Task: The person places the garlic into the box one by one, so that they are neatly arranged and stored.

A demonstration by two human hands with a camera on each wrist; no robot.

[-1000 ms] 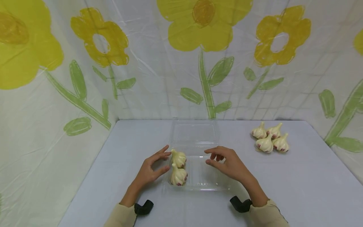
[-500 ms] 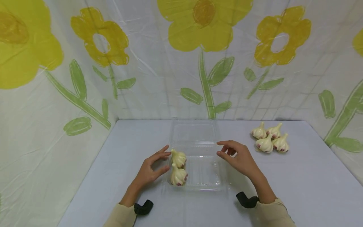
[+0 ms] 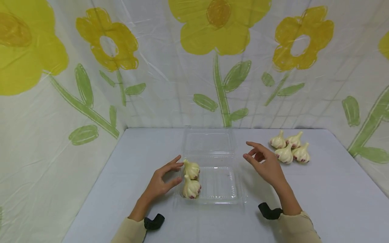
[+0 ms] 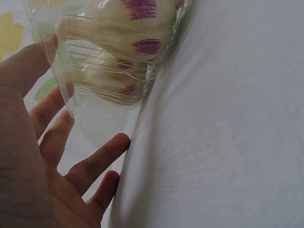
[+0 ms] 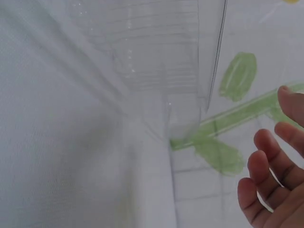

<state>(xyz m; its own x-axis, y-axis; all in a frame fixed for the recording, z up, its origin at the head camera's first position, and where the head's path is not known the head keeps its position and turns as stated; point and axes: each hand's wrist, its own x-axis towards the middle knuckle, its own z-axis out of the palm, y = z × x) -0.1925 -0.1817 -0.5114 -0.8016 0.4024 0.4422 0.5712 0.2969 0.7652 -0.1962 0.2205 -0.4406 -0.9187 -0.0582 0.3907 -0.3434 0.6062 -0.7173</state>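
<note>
Two garlic bulbs, a rear one (image 3: 191, 169) and a front one (image 3: 191, 188), lie along the left side of a clear plastic clamshell box (image 3: 217, 184). The box's lid (image 3: 209, 141) is folded back behind it. My left hand (image 3: 164, 179) is spread at the box's left wall, thumb and fingertips at the rim; the left wrist view shows the fingers (image 4: 50, 107) against the clear wall. Holding nothing, my right hand (image 3: 267, 165) hovers above the table right of the box, its fingers loosely bent. The right wrist view shows those fingers (image 5: 266, 173) apart from the box.
At the back right of the white-covered table (image 3: 146, 145) sits a cluster of several garlic bulbs (image 3: 284, 154). A flower-printed curtain (image 3: 164, 84) hangs behind the table's rear edge. A dark wrist-camera mount (image 3: 154, 222) is below the left hand, another (image 3: 269, 212) below the right.
My right hand has moved from above the box's right part out to the right and away from me, closer to the garlic cluster. The left hand has stayed in place.
</note>
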